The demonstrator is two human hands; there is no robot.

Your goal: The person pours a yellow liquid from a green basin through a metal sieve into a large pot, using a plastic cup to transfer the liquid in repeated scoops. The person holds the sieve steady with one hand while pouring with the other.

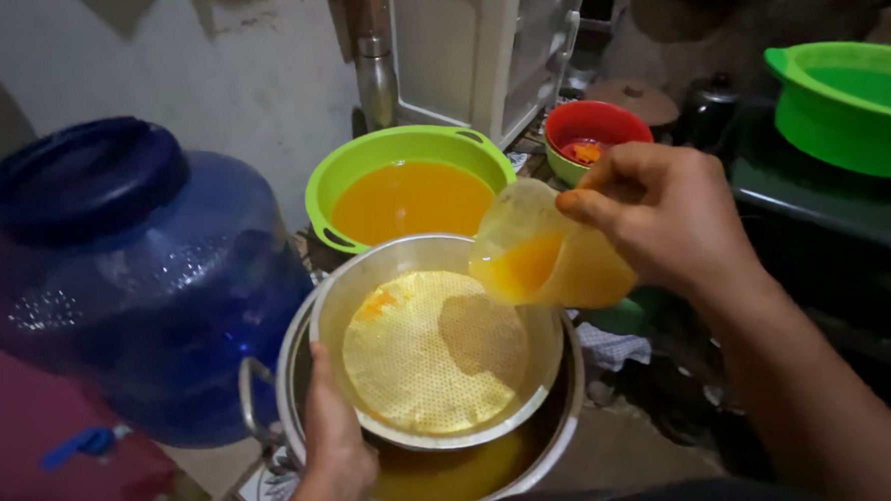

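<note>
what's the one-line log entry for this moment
right hand: tilts cup of orange liquid over sieve | left hand: holds sieve rim | sieve: sits in pot | behind: green bowl of orange liquid

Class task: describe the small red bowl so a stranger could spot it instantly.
Start at the big blue water jug on the left, then cross past the green bowl of orange liquid. Just right of it sits the red bowl, the only red, smallest one.
</note>
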